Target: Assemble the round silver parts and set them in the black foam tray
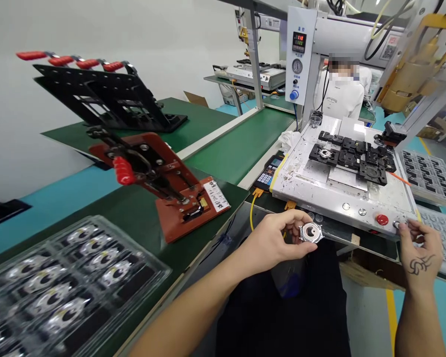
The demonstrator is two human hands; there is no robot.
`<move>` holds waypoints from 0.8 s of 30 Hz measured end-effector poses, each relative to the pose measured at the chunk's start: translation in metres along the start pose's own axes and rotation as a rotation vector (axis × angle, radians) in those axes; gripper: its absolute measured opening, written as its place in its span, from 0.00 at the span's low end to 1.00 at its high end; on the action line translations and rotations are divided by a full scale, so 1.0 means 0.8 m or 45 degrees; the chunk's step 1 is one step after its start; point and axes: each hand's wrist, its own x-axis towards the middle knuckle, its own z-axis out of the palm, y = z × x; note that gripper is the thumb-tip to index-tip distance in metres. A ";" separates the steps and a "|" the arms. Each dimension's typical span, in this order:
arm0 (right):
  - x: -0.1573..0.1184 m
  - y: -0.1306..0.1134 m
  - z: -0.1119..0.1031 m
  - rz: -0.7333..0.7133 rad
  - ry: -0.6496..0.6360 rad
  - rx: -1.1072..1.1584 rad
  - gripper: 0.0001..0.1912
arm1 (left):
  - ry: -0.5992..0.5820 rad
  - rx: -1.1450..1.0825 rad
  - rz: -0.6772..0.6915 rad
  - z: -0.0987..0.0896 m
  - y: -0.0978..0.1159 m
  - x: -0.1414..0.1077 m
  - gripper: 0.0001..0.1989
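Note:
My left hand (288, 235) pinches a silver watch case (312, 232) between thumb and fingers, its round inner side facing up. At the front right corner of the dispensing machine, my right hand (421, 245) has thumb and fingers closed on a small metal knob (397, 224), just right of a red button (382, 219). On the white machine bed (308, 193) sit several black fixture blocks (351, 153). One of these blocks, at the left, holds another silver watch case (325, 153).
Left, a clear tray (141, 248) holds rows of watch cases, near a red-brown toggle press (186, 208). A handheld keypad (269, 173) lies beside the machine. More trays (429, 173) stand on the right. A person in white (344, 94) is behind the machine.

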 end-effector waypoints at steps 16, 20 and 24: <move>-0.024 -0.017 0.008 -0.259 0.160 -0.053 0.14 | -0.024 0.179 0.067 -0.007 -0.075 0.025 0.21; -0.070 -0.067 0.046 -0.639 -0.368 0.311 0.08 | -0.222 0.233 0.223 0.013 -0.145 0.062 0.21; -0.100 -0.100 0.093 -0.694 -0.730 0.332 0.16 | -0.264 0.460 0.398 0.033 -0.187 0.096 0.18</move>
